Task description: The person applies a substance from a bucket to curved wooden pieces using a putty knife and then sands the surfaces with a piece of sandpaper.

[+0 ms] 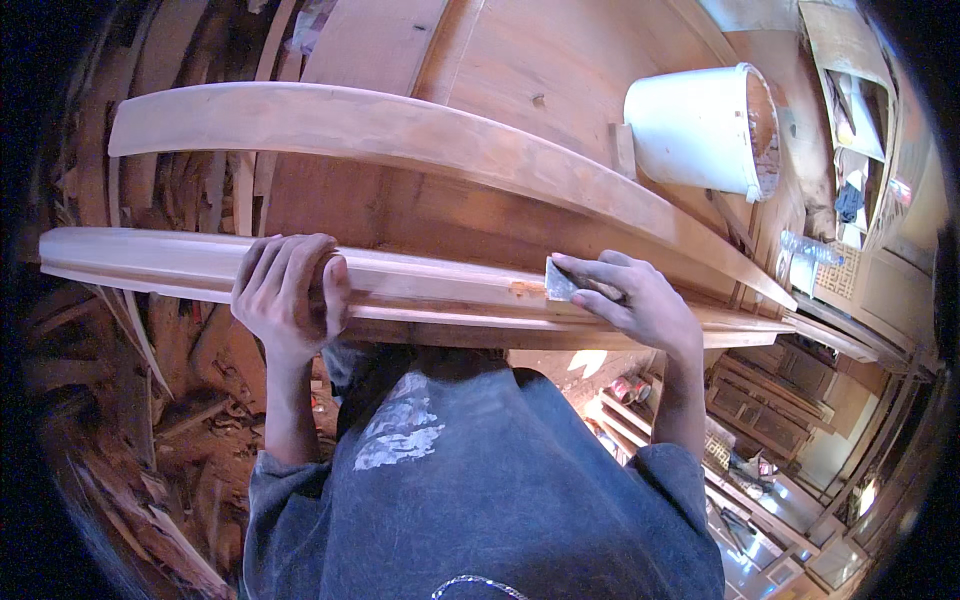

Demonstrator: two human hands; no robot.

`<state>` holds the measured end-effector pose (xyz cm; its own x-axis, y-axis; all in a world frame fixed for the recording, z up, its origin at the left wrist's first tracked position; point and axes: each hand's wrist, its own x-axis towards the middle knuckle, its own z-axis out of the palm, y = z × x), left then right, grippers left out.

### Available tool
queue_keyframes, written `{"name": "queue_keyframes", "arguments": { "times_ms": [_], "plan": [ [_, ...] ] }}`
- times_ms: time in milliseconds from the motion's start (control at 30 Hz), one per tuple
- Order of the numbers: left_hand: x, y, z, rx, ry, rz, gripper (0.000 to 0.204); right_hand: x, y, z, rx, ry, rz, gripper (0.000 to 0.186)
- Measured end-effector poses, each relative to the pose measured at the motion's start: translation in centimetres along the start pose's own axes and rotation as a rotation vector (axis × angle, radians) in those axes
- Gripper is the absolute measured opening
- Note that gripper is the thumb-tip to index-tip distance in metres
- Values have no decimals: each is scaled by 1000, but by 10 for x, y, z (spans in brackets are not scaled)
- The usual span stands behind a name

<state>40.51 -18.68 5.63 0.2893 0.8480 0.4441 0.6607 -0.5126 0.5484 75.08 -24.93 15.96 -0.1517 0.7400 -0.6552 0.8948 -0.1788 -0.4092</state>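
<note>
A long pale wooden rail [420, 282] with a stepped edge lies across in front of my body. My left hand [290, 290] is closed over it left of the middle, fingers on top and thumb toward the right. In my right hand [630, 295], a small flat grey piece [560, 279] is pinched between thumb and fingers. Its edge meets the rail's face; whether it is a scraper or folded sandpaper I cannot tell. Just left of it, an orange-brown patch [527, 287] marks the wood.
Beyond the rail, a second, wider board [400, 125] runs parallel over a brown wooden surface [480, 210]. A white bucket [685, 130] lies tipped at the far right, near a clear plastic bottle [812, 248]. Scrap wood [190, 410] litters the left side.
</note>
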Motion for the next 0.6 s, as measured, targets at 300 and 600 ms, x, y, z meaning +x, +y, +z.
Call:
{"name": "queue_keyframes", "arguments": {
  "times_ms": [300, 600],
  "plan": [
    [-1, -1, 1, -13, 12, 5, 14, 11, -21, 0, -126, 17, -40, 42],
    [-2, -2, 0, -22, 13, 12, 13, 9, -16, -2, -160, 83, -47, 44]
  ]
}}
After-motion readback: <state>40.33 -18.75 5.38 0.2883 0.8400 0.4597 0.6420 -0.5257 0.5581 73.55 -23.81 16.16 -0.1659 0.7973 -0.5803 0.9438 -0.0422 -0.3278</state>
